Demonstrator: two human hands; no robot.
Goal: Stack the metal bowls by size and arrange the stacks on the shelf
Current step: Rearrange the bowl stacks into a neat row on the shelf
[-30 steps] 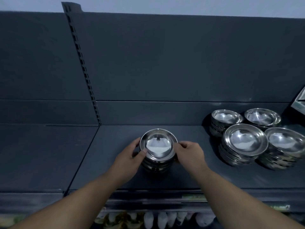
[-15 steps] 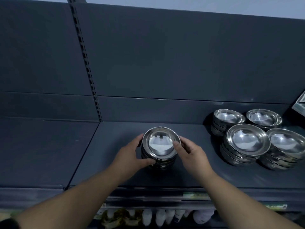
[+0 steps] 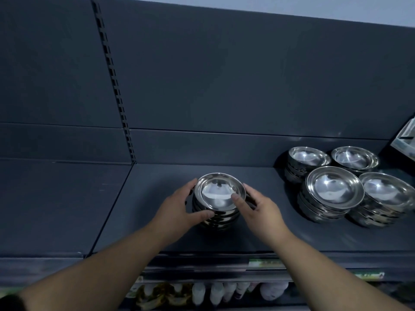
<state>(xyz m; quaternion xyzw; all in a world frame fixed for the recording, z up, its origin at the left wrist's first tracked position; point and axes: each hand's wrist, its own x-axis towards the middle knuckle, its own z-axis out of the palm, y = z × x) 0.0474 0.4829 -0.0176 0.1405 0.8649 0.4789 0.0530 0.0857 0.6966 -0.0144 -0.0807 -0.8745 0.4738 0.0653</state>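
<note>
1. While both your hands cup it, the centre stack of small metal bowls (image 3: 216, 204) stands on the dark shelf (image 3: 157, 221), well apart from the four stacks at the right.
2. Head view, grip: your left hand (image 3: 179, 212) wraps the stack's left side, thumb pressed on the lower bowls; your right hand (image 3: 261, 209) closes on the right side, thumb tip on the top bowl's rim. Both hold the stack, narrow span.
3. Change over the last second: your right thumb has come up from the side onto the rim and your left thumb has dropped lower. The stack sits in about the same shelf spot, and the view has shifted.
4. Meaning, my read: you're squaring or preparing to shift the stack, not adding a bowl.
5. Right group: two small stacks at the back (image 3: 308, 159) (image 3: 354, 159), two larger ones in front (image 3: 334, 189) (image 3: 386, 194), packed close together.
6. Next, likely: slide this stack over beside the small ones. Risk: polished bowls slip.
</note>
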